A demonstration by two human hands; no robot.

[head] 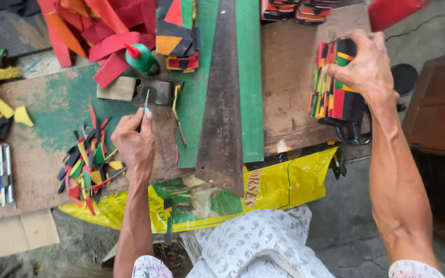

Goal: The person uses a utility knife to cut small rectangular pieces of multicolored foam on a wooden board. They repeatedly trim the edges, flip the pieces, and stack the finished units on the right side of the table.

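Note:
My left hand (135,140) rests on the wooden work board (294,98) with its fingers closed around a thin metal blade (146,101) that points away from me. My right hand (365,64) grips the top of a tall stack of multicoloured cut pieces (331,87) in red, green, yellow and black, standing at the board's right edge. A long rusty tapered metal plate (223,98) lies between my hands on a green sheet (249,82).
Several coloured offcut slivers (86,164) lie left of my left hand. A green bottle with a red cap (141,57), red strips (114,31) and more stacked pieces (298,11) sit at the back. A yellow sack (279,188) hangs over the front edge. A wooden cabinet (441,103) stands right.

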